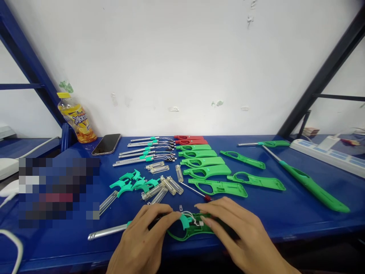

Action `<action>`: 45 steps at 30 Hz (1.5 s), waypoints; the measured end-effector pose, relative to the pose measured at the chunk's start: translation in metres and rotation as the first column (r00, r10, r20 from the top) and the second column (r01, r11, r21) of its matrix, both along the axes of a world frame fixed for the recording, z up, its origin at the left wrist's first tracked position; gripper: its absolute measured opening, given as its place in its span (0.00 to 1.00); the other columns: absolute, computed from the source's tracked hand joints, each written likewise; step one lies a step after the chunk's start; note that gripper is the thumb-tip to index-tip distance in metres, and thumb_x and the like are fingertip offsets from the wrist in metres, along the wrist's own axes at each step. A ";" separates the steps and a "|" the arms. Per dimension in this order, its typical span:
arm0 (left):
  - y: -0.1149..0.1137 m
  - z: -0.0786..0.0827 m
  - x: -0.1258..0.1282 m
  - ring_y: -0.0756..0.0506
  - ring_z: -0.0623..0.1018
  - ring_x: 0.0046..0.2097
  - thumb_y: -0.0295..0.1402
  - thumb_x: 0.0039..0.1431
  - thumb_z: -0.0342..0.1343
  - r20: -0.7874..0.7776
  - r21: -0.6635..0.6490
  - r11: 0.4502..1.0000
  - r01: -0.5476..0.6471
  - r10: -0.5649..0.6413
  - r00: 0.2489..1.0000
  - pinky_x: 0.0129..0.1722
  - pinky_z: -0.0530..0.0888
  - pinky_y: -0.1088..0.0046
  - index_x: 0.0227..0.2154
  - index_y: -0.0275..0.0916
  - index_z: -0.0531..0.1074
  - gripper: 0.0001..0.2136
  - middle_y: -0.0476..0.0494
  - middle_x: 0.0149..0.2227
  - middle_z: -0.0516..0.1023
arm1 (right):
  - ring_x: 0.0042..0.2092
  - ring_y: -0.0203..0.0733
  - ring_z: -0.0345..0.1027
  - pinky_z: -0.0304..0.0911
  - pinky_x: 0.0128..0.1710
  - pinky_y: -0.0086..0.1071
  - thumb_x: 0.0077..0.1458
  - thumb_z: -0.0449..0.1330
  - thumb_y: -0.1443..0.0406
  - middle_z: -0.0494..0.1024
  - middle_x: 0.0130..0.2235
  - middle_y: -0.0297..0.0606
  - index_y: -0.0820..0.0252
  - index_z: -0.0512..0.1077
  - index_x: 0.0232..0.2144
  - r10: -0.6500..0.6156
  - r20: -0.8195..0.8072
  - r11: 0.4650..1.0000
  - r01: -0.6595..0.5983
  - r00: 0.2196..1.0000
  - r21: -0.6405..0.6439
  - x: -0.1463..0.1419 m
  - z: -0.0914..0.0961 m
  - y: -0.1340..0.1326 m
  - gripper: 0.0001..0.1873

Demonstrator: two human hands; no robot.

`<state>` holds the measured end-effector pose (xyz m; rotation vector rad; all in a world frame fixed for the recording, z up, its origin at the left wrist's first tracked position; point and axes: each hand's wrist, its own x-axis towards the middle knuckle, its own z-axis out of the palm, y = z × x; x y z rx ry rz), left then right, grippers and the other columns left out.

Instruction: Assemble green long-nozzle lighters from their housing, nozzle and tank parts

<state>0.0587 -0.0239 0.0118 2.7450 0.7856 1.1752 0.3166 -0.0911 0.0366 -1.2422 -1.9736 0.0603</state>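
Observation:
Near the table's front edge lies an open green lighter handle half [185, 236], with a metal nozzle tube [107, 231] sticking out to the left. My left hand [142, 238] is closed at its neck end, the thumb pressing a teal trigger [186, 221] in the shell. White wires [191, 215] loop above the trigger to a small igniter piece [199, 223]. My right hand [238, 228] grips the shell's right part, its fingertips beside the igniter piece. Its palm covers the shell's far end. A tiny clear clip [180, 208] lies just behind the shell.
Loose teal triggers [124, 186], clear fuel tanks [168, 185] and a red-handled screwdriver [207, 198] lie behind my hands. Farther back are nozzle tubes [132, 154] and green handle halves [207, 172]. Assembled lighters [310, 184] lie right; a phone [107, 144] and bottle [76, 120] stand left.

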 end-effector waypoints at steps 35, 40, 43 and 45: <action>0.000 0.011 0.008 0.48 0.85 0.43 0.21 0.75 0.50 0.153 -0.075 0.996 -0.039 0.050 0.987 0.43 0.82 0.77 0.50 0.44 0.79 0.15 0.46 0.45 0.82 | 0.40 0.44 0.74 0.60 0.45 0.39 0.64 0.70 0.71 0.83 0.40 0.31 0.56 0.79 0.39 0.221 0.427 0.975 -0.197 0.877 -0.099 -0.006 0.036 0.034 0.05; -0.002 0.008 0.007 0.49 0.84 0.44 0.21 0.75 0.50 0.147 -0.089 0.995 -0.046 0.059 0.987 0.44 0.81 0.77 0.51 0.45 0.78 0.15 0.46 0.46 0.81 | 0.40 0.44 0.73 0.61 0.44 0.39 0.66 0.69 0.70 0.83 0.40 0.31 0.56 0.79 0.40 0.227 0.424 0.974 -0.215 0.877 -0.077 -0.004 0.035 0.037 0.04; -0.002 0.007 0.006 0.49 0.84 0.45 0.21 0.75 0.51 0.137 -0.109 0.993 -0.042 0.057 0.989 0.45 0.81 0.78 0.52 0.46 0.77 0.15 0.47 0.47 0.81 | 0.39 0.43 0.72 0.61 0.44 0.39 0.63 0.70 0.72 0.83 0.40 0.31 0.56 0.79 0.40 0.231 0.422 0.973 -0.211 0.877 -0.094 -0.003 0.035 0.037 0.06; -0.001 0.007 0.006 0.50 0.84 0.45 0.21 0.75 0.51 0.143 -0.113 0.993 -0.039 0.055 0.988 0.45 0.80 0.78 0.52 0.46 0.77 0.14 0.47 0.47 0.81 | 0.40 0.43 0.73 0.61 0.44 0.39 0.62 0.71 0.73 0.83 0.40 0.31 0.57 0.79 0.40 0.238 0.424 0.971 -0.214 0.874 -0.104 -0.003 0.034 0.038 0.08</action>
